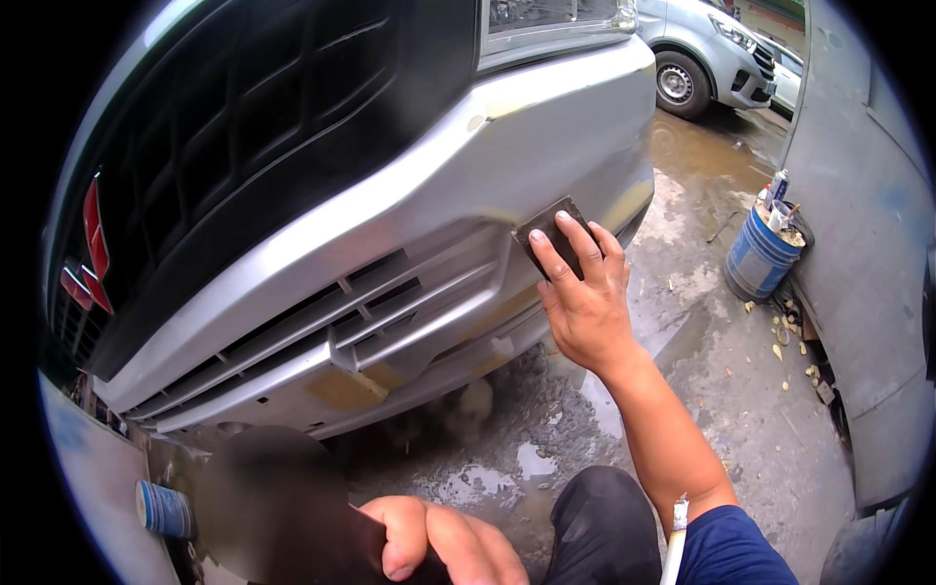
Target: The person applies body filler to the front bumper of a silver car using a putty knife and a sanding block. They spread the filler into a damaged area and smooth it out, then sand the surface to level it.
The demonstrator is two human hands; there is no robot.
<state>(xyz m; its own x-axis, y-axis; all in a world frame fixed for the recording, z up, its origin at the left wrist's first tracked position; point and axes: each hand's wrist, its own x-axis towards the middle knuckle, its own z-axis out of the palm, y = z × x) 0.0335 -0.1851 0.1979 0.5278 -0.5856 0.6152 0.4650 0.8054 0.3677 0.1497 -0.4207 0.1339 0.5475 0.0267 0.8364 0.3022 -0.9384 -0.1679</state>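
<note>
My right hand (590,302) presses a dark rectangular piece of sandpaper (546,237) against the corner of a silver car bumper (429,210). Its fingers lie over the sheet and the thumb is by its lower edge. Yellowish filler patches (343,390) mark the bumper, some close to the sandpaper. At the lower edge, my left hand (448,546) has curled fingers near a dark, blurred round shape (268,502). Whatever those fingers may hold is hidden.
A black grille (263,107) is above the bumper. A blue bucket (762,255) with cans and cups stands right, beside a grey panel (858,244). Another blue container (164,509) is lower left. A cigarette (677,536) juts up by my right sleeve. The floor (721,390) is wet in places.
</note>
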